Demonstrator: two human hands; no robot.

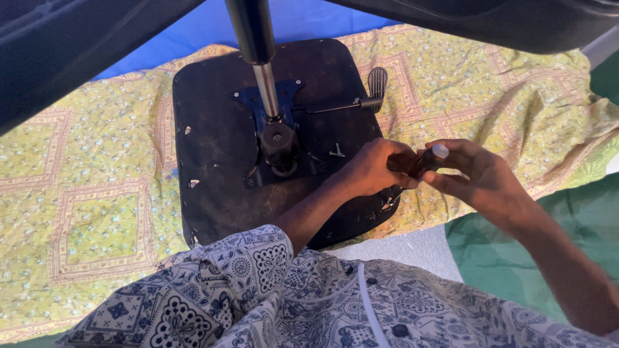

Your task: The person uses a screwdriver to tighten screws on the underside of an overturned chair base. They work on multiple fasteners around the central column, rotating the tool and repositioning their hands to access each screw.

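An upturned chair seat [213, 167] lies flat on the yellow bedspread [77, 193], its gas column [261, 58] pointing up, so the underside faces the person. At its right edge the left hand [374, 169] grips a tool handle [431, 156], probably a screwdriver; the right hand [480, 174] curls around its white-capped end, steadying it.

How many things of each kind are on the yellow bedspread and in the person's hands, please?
Upturned office chair seat: 1
Gas lift column: 1
Height lever: 1
Loose screw: 1
Screwdriver with a dark handle and white cap, held between left hand and right hand: 1
Yellow patterned bedspread: 1
Total: 6
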